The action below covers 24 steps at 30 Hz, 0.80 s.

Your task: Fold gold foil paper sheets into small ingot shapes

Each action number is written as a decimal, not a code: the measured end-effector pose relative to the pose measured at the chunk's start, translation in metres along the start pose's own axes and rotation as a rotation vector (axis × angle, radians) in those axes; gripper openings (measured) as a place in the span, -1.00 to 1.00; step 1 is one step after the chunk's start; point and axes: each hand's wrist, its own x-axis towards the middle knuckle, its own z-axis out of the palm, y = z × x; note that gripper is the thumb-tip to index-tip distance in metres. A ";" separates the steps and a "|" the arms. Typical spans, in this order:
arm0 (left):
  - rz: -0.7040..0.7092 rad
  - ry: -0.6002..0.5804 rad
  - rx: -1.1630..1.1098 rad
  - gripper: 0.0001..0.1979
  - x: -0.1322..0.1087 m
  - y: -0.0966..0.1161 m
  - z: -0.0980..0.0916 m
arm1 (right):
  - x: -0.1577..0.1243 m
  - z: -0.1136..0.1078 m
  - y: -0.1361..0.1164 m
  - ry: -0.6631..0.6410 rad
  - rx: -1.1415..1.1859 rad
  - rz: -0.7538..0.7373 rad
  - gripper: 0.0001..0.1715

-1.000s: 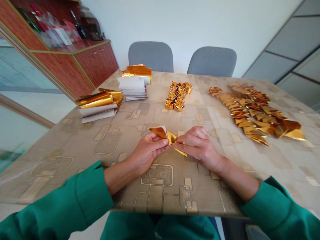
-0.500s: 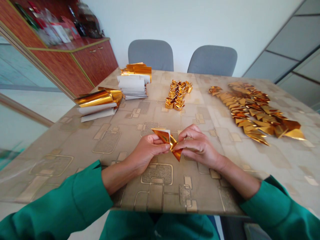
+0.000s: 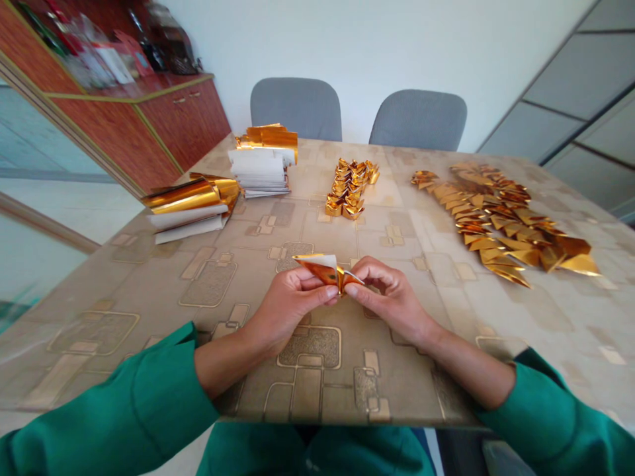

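Observation:
Both my hands meet above the patterned tablecloth. My left hand point(image 3: 290, 301) pinches a folded piece of gold foil paper point(image 3: 323, 271) with a white back. My right hand point(image 3: 391, 299) holds its right end between thumb and fingertips. Beyond them, a row of folded gold foil ingots point(image 3: 350, 188) stands on the table. Further right lies a large overlapping spread of gold foil triangles point(image 3: 496, 225). Two stacks of white-backed gold foil sheets point(image 3: 191, 206) point(image 3: 262, 165) sit at the far left. Neither hand touches these.
A patterned beige tablecloth point(image 3: 114, 277) covers the table, whose near edge lies under my green sleeves point(image 3: 119, 410). Two grey chairs point(image 3: 296, 109) point(image 3: 418, 119) stand beyond it. A reddish wooden cabinet point(image 3: 149, 125) holding bottles and bags stands at the back left.
The gold foil piece is folded more tightly, and its lower point no longer hangs below my hands. My hands have drawn slightly closer, and the view has shifted a little.

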 end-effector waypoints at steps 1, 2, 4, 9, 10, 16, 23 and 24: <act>0.003 0.003 -0.008 -0.84 0.000 -0.001 0.000 | 0.000 0.001 0.001 0.022 -0.009 0.012 -0.72; 0.008 0.003 -0.018 -0.85 0.000 -0.002 0.000 | 0.000 0.003 0.002 0.051 -0.018 0.025 -0.71; 0.021 -0.004 -0.041 -0.86 0.000 -0.004 0.001 | 0.001 0.005 0.005 0.105 -0.023 0.061 -0.71; 0.052 -0.011 -0.038 -0.79 -0.001 -0.004 0.004 | 0.002 0.007 0.009 0.102 0.043 0.171 -0.70; 0.063 -0.007 -0.022 -0.78 -0.001 -0.003 0.004 | 0.002 0.007 0.009 0.101 0.052 0.185 -0.71; 0.093 0.031 0.112 -0.83 -0.002 -0.001 0.002 | 0.002 0.009 0.007 0.172 0.005 0.141 -0.78; 0.074 -0.019 0.169 -0.84 0.001 -0.008 -0.002 | -0.001 0.004 -0.001 0.053 -0.359 -0.096 -0.87; 0.059 -0.021 0.131 -0.84 0.002 -0.009 -0.002 | -0.002 0.003 -0.001 0.034 -0.384 -0.109 -0.87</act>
